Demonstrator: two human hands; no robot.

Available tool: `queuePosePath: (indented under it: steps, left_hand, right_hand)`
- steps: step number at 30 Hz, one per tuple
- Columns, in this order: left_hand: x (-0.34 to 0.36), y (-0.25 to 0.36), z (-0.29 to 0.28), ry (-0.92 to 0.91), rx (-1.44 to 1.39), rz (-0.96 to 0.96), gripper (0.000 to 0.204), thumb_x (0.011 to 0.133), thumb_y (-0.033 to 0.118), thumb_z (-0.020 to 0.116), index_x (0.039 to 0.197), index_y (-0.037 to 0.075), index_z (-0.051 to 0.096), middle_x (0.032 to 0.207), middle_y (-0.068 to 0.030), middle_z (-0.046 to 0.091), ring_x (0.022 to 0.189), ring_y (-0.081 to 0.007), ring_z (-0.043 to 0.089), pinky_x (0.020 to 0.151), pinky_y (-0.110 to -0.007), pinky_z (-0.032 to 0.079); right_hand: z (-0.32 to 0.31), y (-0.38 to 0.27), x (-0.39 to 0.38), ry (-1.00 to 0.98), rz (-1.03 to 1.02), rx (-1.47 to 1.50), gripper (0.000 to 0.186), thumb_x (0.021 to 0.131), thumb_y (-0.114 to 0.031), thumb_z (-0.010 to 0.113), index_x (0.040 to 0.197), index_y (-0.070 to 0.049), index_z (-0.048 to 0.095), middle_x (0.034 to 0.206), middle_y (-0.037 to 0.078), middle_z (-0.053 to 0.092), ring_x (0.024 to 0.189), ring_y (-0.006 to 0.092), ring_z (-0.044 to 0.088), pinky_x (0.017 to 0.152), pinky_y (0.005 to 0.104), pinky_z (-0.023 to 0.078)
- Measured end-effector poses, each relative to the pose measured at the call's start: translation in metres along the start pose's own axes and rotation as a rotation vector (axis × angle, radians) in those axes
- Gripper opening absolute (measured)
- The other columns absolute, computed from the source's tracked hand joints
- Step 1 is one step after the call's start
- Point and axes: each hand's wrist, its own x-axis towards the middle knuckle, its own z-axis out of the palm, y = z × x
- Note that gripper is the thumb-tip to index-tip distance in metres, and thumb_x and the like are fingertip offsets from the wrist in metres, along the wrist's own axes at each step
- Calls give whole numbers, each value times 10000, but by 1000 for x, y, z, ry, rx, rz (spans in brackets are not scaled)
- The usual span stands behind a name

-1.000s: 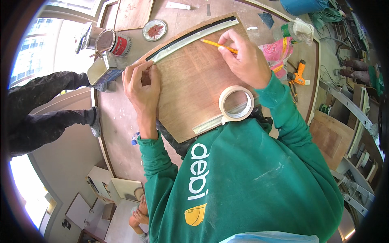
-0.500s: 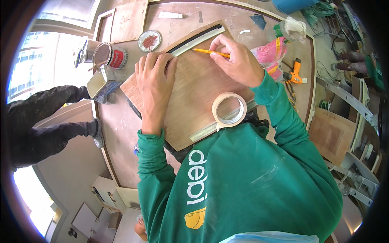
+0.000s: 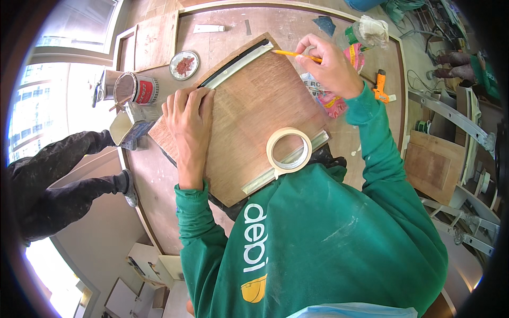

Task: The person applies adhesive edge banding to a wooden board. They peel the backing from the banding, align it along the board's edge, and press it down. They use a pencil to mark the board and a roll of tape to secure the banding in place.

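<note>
A wooden panel (image 3: 249, 111) lies slanted before me, over my lap. My left hand (image 3: 185, 122) is closed over its upper left edge, fingertips beside a pale strip (image 3: 238, 65). That strip runs along the far edge, with a black band (image 3: 228, 62) next to it. In my right hand (image 3: 336, 71), pinched between thumb and fingers, is a yellow pencil (image 3: 291, 53). Its tip is at the right end of the pale strip; contact cannot be made out. A roll of masking tape (image 3: 271, 149) rests on the panel's near part, by another pale strip (image 3: 255, 183).
Left stand an open paint can (image 3: 142, 89) and a grey container (image 3: 123, 126), near another person's legs (image 3: 79, 183). Beyond the panel lie a round dish with reddish material (image 3: 184, 65) and a white tube (image 3: 209, 28). An orange glue gun (image 3: 380, 87) lies at right.
My right hand has moved right with the pencil, its tip going from beside the strip to the strip's right end. My left hand keeps its hold on the panel. The view has shifted slightly.
</note>
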Motion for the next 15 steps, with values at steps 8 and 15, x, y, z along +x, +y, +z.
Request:
queuePosePath:
  steps: [8, 15]
  left_hand:
    - [-8, -3, -5, 7, 15, -4, 210, 889, 84, 855, 1083, 112, 780, 1041, -53, 692, 982, -270, 644, 902, -415, 473]
    - [-15, -7, -7, 17, -14, 4, 275, 850, 20, 835, 1107, 104, 785, 1041, -58, 691, 968, -267, 643, 896, -418, 483]
  right_hand:
    - [-5, 5, -19, 96, 16, 44, 180, 1048, -183, 682, 1143, -36, 641, 704, 14, 625, 620, 98, 513, 599, 326, 415]
    - [11, 10, -21, 205, 2, 226, 228, 1102, -202, 651, 1214, -4, 657, 798, 4, 638, 712, 67, 520, 655, 297, 438]
